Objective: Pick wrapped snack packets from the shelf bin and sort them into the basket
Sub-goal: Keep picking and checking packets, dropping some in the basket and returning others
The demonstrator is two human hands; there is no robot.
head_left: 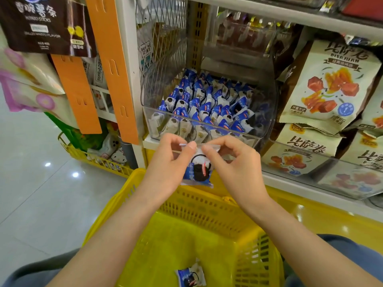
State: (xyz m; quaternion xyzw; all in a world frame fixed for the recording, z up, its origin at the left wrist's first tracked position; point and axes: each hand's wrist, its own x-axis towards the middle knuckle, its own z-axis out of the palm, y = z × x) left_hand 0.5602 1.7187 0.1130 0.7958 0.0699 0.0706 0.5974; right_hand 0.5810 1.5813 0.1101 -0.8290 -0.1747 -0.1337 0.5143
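Observation:
A clear plastic shelf bin (267,112) holds several blue-and-white wrapped snack packets (207,108). Just below its front edge, my left hand (165,162) and my right hand (234,164) both pinch the top seam of one blue-and-white packet (199,170), which hangs upright between them above the yellow basket (207,206). One more packet (190,276) lies on the basket's floor near its front.
Large beige snack bags (329,83) fill the shelf to the right of the bin. Orange hanging strips (112,65) and hung bags are on the left, over a second yellow basket (97,158) of goods on the tiled floor.

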